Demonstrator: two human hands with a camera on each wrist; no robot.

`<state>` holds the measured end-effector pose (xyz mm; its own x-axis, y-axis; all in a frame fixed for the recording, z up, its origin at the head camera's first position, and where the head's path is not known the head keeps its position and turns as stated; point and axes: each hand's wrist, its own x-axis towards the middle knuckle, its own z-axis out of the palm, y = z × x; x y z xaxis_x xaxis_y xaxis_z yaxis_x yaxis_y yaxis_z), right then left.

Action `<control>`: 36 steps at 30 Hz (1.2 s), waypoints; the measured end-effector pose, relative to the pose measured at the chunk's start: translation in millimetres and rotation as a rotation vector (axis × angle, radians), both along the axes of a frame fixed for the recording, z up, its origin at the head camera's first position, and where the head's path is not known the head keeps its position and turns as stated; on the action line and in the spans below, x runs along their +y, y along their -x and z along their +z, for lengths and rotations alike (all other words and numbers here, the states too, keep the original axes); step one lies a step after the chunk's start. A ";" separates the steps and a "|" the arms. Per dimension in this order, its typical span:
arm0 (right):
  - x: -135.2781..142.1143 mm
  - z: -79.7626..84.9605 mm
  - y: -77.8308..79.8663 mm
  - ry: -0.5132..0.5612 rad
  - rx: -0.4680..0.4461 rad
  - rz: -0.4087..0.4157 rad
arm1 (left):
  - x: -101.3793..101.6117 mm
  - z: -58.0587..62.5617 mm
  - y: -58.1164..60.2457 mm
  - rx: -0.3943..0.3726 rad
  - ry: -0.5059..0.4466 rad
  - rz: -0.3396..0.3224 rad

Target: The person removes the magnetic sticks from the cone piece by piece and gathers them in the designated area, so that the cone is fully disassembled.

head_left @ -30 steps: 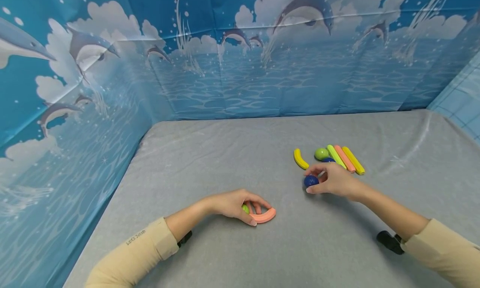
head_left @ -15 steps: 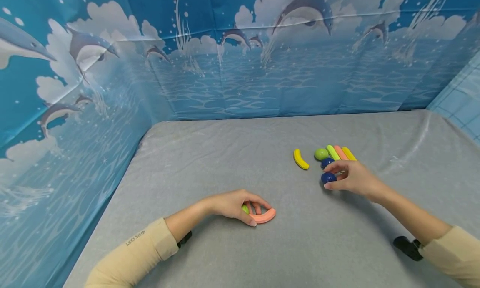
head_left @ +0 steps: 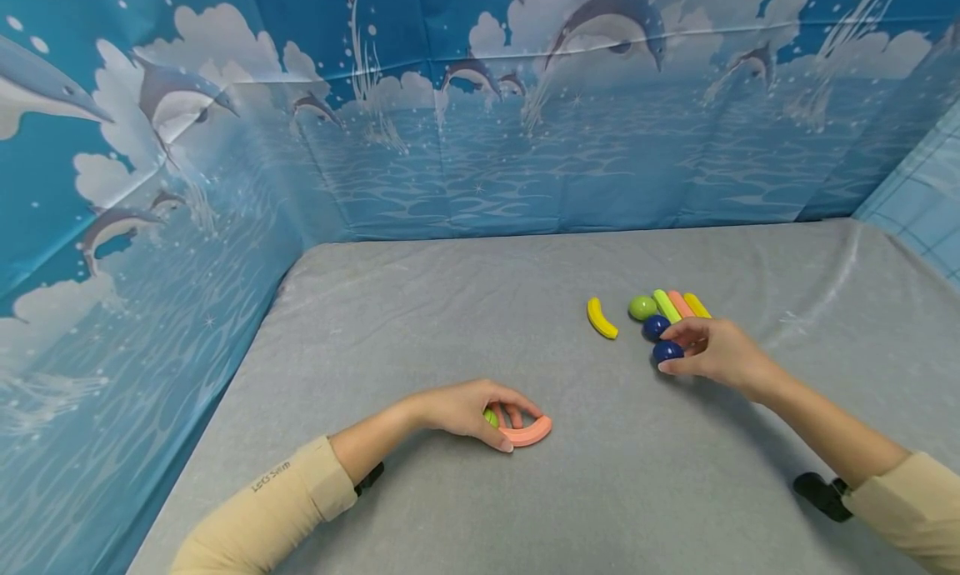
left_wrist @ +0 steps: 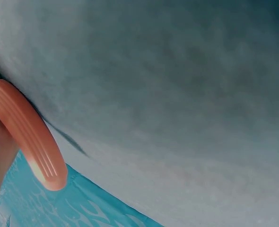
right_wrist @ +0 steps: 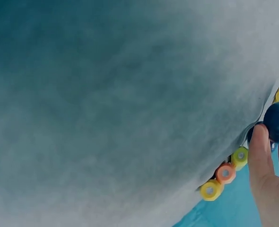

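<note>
My right hand (head_left: 723,360) pinches a dark blue ball (head_left: 667,353) between thumb and fingers, low over the grey cloth. A second blue ball (head_left: 655,327) lies just behind it, partly hidden in the right wrist view. At the middle of the cloth, my left hand (head_left: 465,410) curls over a salmon curved piece (head_left: 534,432) and a green ball (head_left: 491,417), with the thumb at the curved piece's near side. That grooved curved piece (left_wrist: 30,135) shows at the left edge of the left wrist view; the green ball is mostly covered there.
Beyond the right hand lie a green ball (head_left: 642,307), a lime stick (head_left: 666,305), a salmon stick (head_left: 680,303) and a yellow stick (head_left: 696,305). A yellow curved piece (head_left: 602,318) lies to their left. A blue dolphin curtain (head_left: 480,167) borders the cloth.
My right hand has carried the blue ball rightward, from near the yellow curved piece to just in front of the other blue ball. The left hand has stayed still.
</note>
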<state>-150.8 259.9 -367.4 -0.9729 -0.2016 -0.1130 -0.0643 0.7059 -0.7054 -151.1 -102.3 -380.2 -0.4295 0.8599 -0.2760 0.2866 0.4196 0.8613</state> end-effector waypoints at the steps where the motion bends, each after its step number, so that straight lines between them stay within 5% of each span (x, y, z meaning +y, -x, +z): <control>1: 0.1 -0.3 0.2 -0.002 0.000 -0.004 | 0.0 -0.1 0.1 0.000 0.000 0.000; 36: 2.2 -0.7 3.9 -0.016 0.016 -0.066 | -0.5 -2.0 1.5 0.019 0.001 0.016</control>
<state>-154.6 262.0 -368.0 -0.9858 -0.1349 -0.1001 -0.0282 0.7201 -0.6933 -152.5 -102.9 -382.1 -0.4480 0.8528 -0.2685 0.2960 0.4248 0.8555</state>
